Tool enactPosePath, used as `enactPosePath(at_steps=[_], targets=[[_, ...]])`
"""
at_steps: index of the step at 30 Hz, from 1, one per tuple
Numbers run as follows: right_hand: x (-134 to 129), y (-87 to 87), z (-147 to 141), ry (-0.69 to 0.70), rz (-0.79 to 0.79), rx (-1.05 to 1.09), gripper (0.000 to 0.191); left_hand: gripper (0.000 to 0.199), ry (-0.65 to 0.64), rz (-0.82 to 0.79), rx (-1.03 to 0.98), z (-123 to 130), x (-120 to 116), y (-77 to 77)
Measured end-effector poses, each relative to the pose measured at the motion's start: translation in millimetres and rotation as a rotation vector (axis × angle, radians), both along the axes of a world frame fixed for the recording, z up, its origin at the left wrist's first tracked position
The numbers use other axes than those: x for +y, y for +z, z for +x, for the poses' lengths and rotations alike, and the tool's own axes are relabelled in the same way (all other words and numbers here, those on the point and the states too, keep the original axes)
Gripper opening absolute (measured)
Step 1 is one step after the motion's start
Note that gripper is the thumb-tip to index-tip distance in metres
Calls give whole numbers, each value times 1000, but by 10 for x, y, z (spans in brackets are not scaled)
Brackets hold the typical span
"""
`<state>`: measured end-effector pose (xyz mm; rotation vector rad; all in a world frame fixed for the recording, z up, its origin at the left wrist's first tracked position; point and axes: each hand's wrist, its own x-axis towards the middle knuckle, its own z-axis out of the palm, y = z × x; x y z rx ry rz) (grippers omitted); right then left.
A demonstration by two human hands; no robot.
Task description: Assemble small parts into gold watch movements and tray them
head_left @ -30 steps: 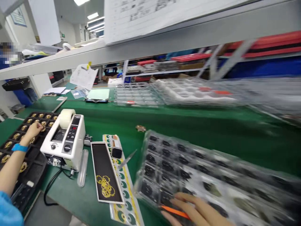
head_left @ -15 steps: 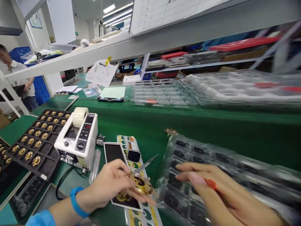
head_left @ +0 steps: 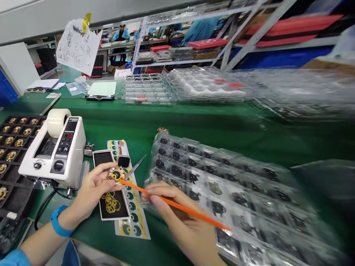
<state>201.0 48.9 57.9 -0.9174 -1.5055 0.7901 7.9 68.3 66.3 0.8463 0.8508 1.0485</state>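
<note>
— What is laid out on the green workbench?
— A clear blister tray is set to the right, and a black card lies left of it.
— How are the hands held?
— A gold gear piece is pinched in the left hand above the card. An orange stick is gripped in the right hand, its long axis slanting leftward, its tip at the piece.

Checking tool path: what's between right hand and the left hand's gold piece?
Head view: an orange stick, held by the right hand, its tip at the gold piece.
</note>
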Motion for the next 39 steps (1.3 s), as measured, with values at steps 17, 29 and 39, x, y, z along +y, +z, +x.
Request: enactPosePath(at_steps=[17, 29, 39], targets=[[72, -36, 85, 283, 221, -125, 33, 30, -69, 5, -47, -33, -25, 22], [-37, -61, 51, -110, 310, -259, 20, 50, -12, -101, -44, 82, -19, 7], [1, -425, 21, -57, 462, -518, 23, 55, 42, -144, -88, 187, -24, -158]])
